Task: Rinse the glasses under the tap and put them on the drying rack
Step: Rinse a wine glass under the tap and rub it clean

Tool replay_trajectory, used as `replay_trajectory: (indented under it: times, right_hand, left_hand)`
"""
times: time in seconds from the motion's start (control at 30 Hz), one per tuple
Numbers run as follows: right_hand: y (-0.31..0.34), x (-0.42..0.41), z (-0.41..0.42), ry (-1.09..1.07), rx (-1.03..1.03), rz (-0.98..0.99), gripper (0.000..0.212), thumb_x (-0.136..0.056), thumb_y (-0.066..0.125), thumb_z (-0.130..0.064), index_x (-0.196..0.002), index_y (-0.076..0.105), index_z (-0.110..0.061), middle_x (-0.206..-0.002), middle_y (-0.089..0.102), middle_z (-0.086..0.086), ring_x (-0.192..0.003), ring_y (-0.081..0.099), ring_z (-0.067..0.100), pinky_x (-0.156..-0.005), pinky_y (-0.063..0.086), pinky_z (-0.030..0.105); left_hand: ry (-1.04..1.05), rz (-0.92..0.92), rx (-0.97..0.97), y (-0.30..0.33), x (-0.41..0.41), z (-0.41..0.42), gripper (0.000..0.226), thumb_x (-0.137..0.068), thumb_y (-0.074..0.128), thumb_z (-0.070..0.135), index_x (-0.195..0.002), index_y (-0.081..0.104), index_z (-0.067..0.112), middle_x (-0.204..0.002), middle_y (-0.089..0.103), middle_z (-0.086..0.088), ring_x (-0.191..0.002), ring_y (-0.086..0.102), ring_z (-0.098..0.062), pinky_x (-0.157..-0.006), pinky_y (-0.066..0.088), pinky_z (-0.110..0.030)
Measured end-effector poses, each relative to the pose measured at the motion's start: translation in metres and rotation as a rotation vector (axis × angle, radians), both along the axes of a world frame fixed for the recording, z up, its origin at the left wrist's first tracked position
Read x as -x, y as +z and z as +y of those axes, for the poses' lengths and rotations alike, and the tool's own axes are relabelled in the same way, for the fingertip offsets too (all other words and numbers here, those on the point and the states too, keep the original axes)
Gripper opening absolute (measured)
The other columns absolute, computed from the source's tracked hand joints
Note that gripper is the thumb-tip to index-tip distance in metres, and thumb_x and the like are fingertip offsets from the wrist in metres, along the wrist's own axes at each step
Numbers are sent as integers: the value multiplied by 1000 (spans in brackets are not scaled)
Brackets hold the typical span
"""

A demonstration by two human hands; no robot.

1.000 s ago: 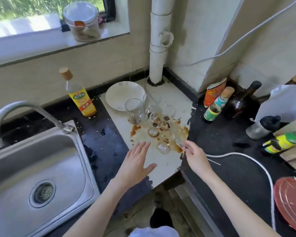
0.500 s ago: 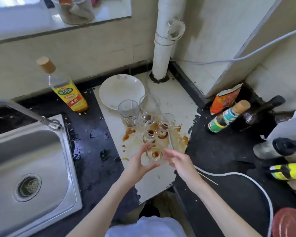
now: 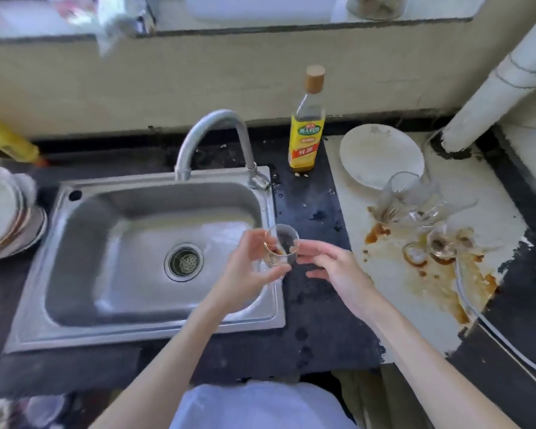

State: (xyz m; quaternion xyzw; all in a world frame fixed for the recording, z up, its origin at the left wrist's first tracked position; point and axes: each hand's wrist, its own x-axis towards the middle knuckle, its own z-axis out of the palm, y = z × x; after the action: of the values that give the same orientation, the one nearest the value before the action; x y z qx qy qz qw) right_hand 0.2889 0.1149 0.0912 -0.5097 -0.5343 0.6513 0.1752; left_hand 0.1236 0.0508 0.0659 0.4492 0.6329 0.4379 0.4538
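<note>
A small clear glass with brown dregs is tilted over the right rim of the steel sink. My left hand grips it from the left and below. The fingertips of my right hand touch the glass's right side, with the fingers fairly straight. The curved tap stands behind the sink, and no water shows. Several more dirty glasses stand at the right on a white board stained with a brown spill. No drying rack is clearly visible.
A yellow-labelled bottle stands behind the sink's right corner. A white plate lies beyond the glasses, beside a white pipe. Stacked plates sit left of the sink. A white cable crosses the counter at right.
The small glass was lifted off the stained board and carried left to the sink's right rim, both hands moving with it. The view swung left, bringing the sink and tap to centre.
</note>
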Motion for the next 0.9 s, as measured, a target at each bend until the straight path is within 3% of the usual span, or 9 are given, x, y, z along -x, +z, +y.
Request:
replay_trajectory:
  times: [0.17, 0.33, 0.4, 0.53, 0.67, 0.77, 0.9]
  right_hand:
    - [-8, 64, -11, 87, 23, 9, 40, -96, 34, 1, -103, 66, -24, -107, 69, -4, -102, 63, 14, -88, 50, 32]
    - [-22, 99, 10, 61, -32, -81, 33, -98, 33, -2, -113, 61, -12, -107, 66, 4, -99, 60, 17, -83, 50, 27]
    - [-35, 106, 25, -10, -169, -196, 31, -97, 34, -3, -110, 60, -14, -110, 65, 5, -103, 60, 20, -85, 48, 29]
    - [-50, 120, 69, -82, -444, -451, 40, -96, 39, -8, -136, 44, -9, -136, 49, 11, -124, 47, 25, -104, 38, 36]
    - [-52, 143, 102, 109, -361, -498, 53, -99, 37, -15, -149, 22, -12, -154, 26, 6, -140, 27, 22, -111, 22, 32]
    - [-60, 154, 105, 56, -331, -477, 46, -99, 34, -15, -145, 33, -17, -146, 41, 6, -133, 37, 26, -102, 29, 29]
    - [-71, 154, 95, 33, -422, -472, 45, -98, 36, -12, -143, 37, -18, -138, 51, 9, -124, 47, 29, -100, 35, 34]
  left_hand:
    - [118, -22, 24, -10, 59, -26, 52, -72, 78, 8, -114, 47, 9, -110, 62, -8, -98, 63, -19, -94, 48, -35]
    - [280, -81, 17, -22, 91, -26, 46, -72, 77, 9, -104, 49, 27, -102, 62, 4, -85, 64, -4, -83, 48, -26]
    - [302, -99, 22, -26, 101, -20, 45, -74, 76, 9, -103, 48, 30, -102, 62, 3, -85, 64, -5, -83, 49, -26]
    - [328, -139, 42, -33, 117, -4, 45, -74, 76, 13, -104, 49, 32, -99, 63, 5, -91, 65, -11, -80, 51, -23]
    - [301, -132, 117, -44, 129, 6, 44, -75, 77, 17, -104, 48, 34, -97, 65, 3, -89, 65, -8, -81, 51, -27]
    - [308, -129, 163, -52, 136, 10, 44, -74, 78, 18, -102, 49, 35, -94, 66, 2, -88, 65, -10, -86, 52, -39]
    - [306, -117, 206, -59, 137, 11, 44, -74, 77, 18, -101, 47, 36, -91, 65, 3, -84, 62, -7, -84, 50, -36]
